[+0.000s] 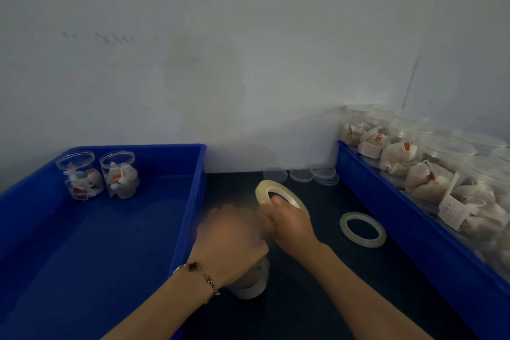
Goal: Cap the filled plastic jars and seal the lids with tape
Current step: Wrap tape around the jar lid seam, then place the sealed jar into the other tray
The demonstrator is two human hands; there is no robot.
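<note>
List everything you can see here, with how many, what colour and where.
Left bin: one, blue, left.
Jars in left bin: two, clear, capped, far corner.
Right bin: one, blue, right.
Jars in right bin: many, clear, filled.
Loose lids: several, clear, by wall.
Spare tape: one, clear, on mat.
Held tape: one, clear.
Held jar: one, centre.
Bracelet: one, left wrist.
Left hand: grips held jar.
Right hand: grips held tape.

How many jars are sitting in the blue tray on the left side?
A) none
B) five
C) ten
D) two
D: two clear jars with tea bags inside stand side by side in the far corner of the left blue tray, and no other jar shows in it.
</note>
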